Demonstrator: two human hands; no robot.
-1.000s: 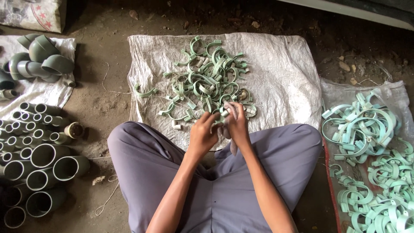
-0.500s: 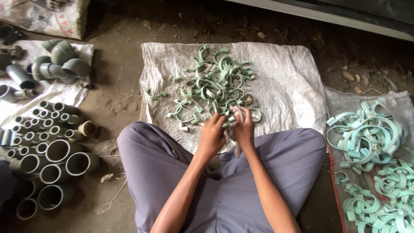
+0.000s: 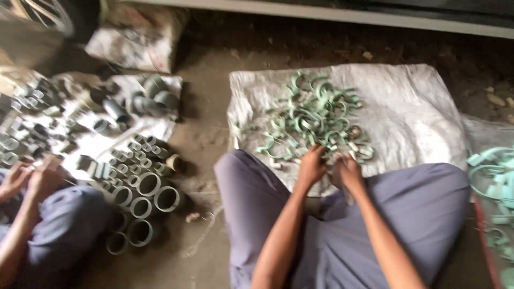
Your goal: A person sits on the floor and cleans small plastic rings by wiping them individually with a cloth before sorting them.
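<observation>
I sit cross-legged in grey trousers on a dirt floor, facing a white woven sack (image 3: 423, 118). A heap of pale green pipe clamps (image 3: 313, 115) lies on the sack. My left hand (image 3: 312, 167) and my right hand (image 3: 348, 172) are close together at the near edge of the heap. Their fingers are curled around a small pale clamp piece held between them. Motion blur hides the exact grip.
A co-worker's hands (image 3: 27, 179) work at the left edge. Rows of grey pipe couplings (image 3: 142, 195) stand on the floor beside larger grey fittings (image 3: 152, 99) on a cloth. More green clamps (image 3: 495, 182) lie at the right. A filled white sack (image 3: 139, 37) rests at the back.
The view has swung left, so the sack and my hands now sit right of centre and a co-worker has come into sight. My hands stay together at the heap's near edge.
</observation>
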